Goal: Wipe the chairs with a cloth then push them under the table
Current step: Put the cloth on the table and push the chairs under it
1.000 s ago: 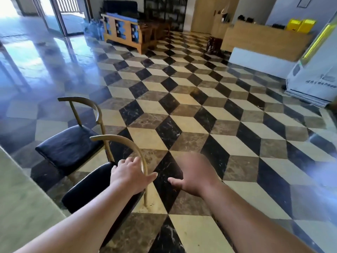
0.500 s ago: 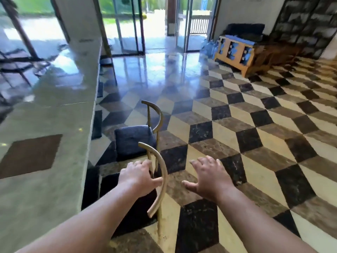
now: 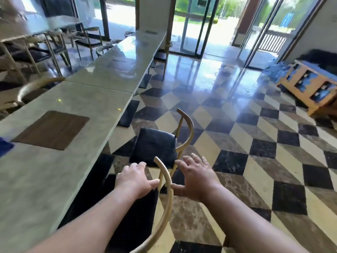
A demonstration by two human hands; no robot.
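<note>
the floor (image 3: 237,136) is showing a cube pattern of black, cream and brown tiles. the chairs (image 3: 155,143) are showing black seats and tan frames. the table (image 3: 54,170) is showing pale grey marble with a brown square inset.

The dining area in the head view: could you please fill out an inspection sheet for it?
Surface: long marble table with a dark wooden inset panel.
Job's things: near chair, seat partly under the table; next chair standing out from the table; a blue thing at the table's left edge, too cropped to identify.
Clutter: nothing seen.
Hands: left hand open against the near chair's curved backrest; right hand open, beside it.
Cables: nothing seen.
Surroundings: checkered floor, glass doors, wooden bench.
</note>
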